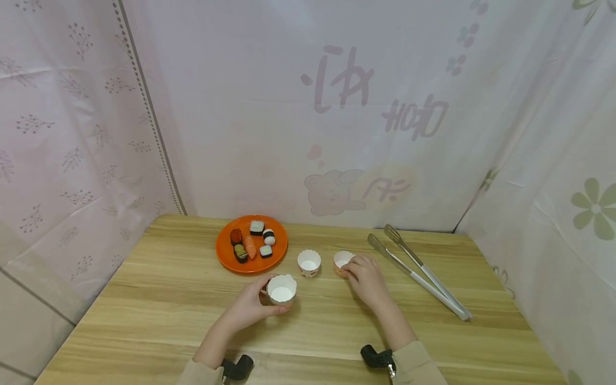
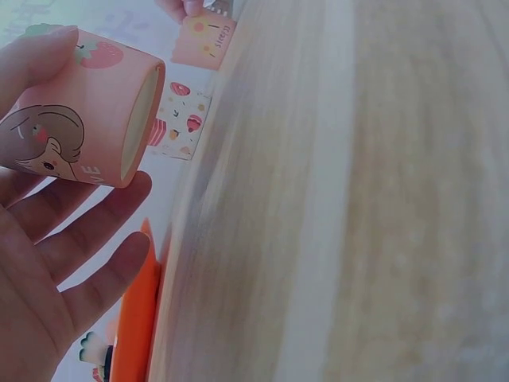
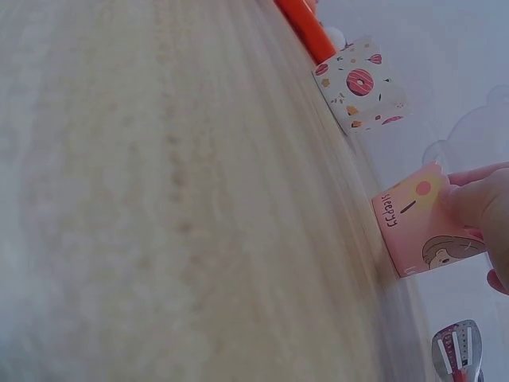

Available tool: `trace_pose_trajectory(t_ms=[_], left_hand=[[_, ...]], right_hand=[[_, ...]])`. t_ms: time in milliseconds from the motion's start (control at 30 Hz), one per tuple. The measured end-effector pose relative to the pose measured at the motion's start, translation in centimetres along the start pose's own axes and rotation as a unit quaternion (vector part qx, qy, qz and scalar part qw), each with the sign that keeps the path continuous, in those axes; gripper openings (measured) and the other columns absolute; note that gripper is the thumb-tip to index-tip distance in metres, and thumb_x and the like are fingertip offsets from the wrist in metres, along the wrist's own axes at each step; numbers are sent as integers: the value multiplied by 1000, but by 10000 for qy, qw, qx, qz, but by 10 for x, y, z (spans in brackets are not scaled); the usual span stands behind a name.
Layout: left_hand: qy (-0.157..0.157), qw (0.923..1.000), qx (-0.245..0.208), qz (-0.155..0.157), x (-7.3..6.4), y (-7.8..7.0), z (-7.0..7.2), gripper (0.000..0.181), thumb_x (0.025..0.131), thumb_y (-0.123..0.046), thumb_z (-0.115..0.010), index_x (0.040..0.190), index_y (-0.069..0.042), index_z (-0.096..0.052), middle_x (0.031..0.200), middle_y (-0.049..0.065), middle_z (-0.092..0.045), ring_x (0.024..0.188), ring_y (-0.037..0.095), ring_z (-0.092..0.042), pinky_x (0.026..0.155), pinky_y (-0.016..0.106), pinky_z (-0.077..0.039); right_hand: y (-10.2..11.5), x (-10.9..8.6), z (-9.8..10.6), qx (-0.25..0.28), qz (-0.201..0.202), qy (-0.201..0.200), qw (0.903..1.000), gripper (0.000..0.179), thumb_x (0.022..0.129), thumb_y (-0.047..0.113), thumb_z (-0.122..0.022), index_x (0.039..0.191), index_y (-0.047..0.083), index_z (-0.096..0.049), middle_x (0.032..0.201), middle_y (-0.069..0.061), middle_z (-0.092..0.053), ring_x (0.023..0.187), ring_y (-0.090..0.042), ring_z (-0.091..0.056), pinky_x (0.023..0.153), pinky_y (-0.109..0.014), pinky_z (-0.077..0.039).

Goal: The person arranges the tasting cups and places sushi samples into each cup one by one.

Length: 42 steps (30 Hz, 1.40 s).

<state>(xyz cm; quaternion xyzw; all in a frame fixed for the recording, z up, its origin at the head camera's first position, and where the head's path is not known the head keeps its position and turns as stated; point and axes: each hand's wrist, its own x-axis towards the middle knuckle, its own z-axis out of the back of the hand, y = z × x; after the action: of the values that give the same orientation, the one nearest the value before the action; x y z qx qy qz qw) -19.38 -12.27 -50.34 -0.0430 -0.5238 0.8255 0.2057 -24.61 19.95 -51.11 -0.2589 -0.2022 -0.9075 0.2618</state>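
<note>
My left hand (image 1: pixel 246 306) grips a pink paper baking cup (image 2: pixel 119 87) between thumb and fingers, raised over the table with its white inside facing up. A strawberry and a cartoon head are printed on its side. With thumb and fingertips, my right hand (image 1: pixel 368 279) pinches the rim of another pink paper cup (image 3: pixel 413 223), which stands upright at the tabletop and is printed with "sleepyy". Between the hands and slightly farther back stands a white paper cup (image 1: pixel 308 266) with a donut pattern (image 3: pixel 359 83), touched by neither hand.
An orange plate (image 1: pixel 223 258) at the back left bears several toy sushi pieces (image 1: pixel 249 247). Silver tongs (image 1: pixel 423 278) lie spread on the wooden table (image 1: pixel 159 299) at the right, their tips toward the back edge. Patterned curtains (image 1: pixel 250 133) hang behind and at both sides.
</note>
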Motion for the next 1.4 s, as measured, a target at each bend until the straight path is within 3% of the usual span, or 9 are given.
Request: trace_pose_trajectory(t_ms=[167, 700, 1400], left_hand=[[-36, 10000, 54, -42, 0, 1, -1, 68, 70, -35, -86, 128, -19, -55, 113, -11, -61, 103, 15, -54, 89, 41, -44], [-3, 9997, 218, -141, 1, 2, -2, 69, 71, -36, -86, 129, -19, -54, 116, -14, -59, 104, 13, -54, 88, 39, -47], [40, 9996, 218, -151, 1, 4, -2, 69, 71, -38, -85, 129, -20, -53, 116, -13, -59, 104, 14, -54, 89, 41, -46]], right_hand=[[0, 0, 0, 8, 14, -32, 10000, 14, 74, 3, -81, 84, 10, -74, 85, 0, -64, 89, -25, -59, 85, -47, -47], [2, 0, 6, 66, -84, 79, 9999, 17, 75, 4, -81, 90, 9, -74, 91, -1, -67, 96, -26, -59, 92, -49, -45], [17, 11, 21, 243, 171, -146, 9995, 28, 71, 5, -84, 97, 7, -73, 99, -6, -69, 103, -29, -58, 92, -51, -44]])
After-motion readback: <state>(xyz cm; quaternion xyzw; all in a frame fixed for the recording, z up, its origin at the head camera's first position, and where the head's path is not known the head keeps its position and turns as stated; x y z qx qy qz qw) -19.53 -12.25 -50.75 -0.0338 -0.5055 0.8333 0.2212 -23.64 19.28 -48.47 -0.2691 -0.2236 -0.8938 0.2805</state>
